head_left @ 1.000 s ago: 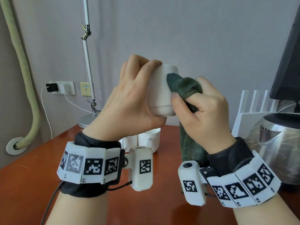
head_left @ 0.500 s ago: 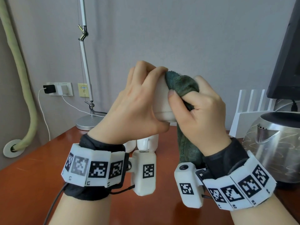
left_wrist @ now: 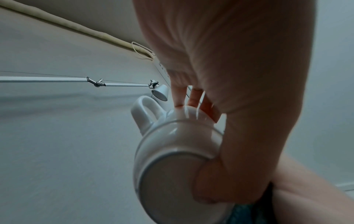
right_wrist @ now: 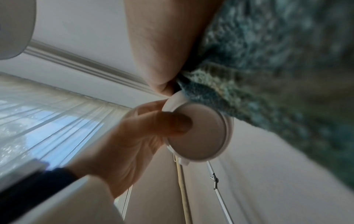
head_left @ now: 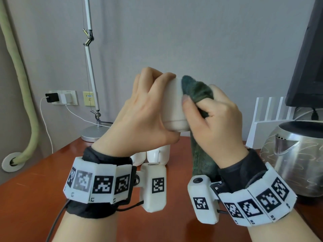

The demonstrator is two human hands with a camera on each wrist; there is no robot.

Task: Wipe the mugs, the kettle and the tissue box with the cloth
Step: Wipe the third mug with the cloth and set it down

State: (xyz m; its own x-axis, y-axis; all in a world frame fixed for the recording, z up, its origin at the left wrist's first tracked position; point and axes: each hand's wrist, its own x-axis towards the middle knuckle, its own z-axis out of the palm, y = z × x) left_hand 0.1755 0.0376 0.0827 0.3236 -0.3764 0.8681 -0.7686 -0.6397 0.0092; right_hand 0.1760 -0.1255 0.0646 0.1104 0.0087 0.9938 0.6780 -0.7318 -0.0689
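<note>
My left hand (head_left: 141,112) grips a white mug (head_left: 173,105) held up above the table, fingers over its top and thumb under its base (left_wrist: 172,181). The mug's handle (left_wrist: 145,112) points away from my palm. My right hand (head_left: 215,119) holds a dark green cloth (head_left: 197,91) bunched against the mug's right side, and the cloth's tail (head_left: 202,159) hangs down to my wrist. In the right wrist view the cloth (right_wrist: 268,75) presses on the mug (right_wrist: 201,133). Two more white mugs (head_left: 157,154) stand on the table behind my left wrist. The steel kettle (head_left: 297,158) sits at the right.
A wooden table (head_left: 31,198) lies below. A desk lamp base (head_left: 94,133) and arm stand at the back left, near wall sockets (head_left: 64,97) with a white cable. A white rack (head_left: 269,123) and a dark monitor (head_left: 309,55) are behind the kettle.
The cloth has slid over the mug's side: up over its rim half a second ago, now back on the right flank. Both hands stay raised with the mug.
</note>
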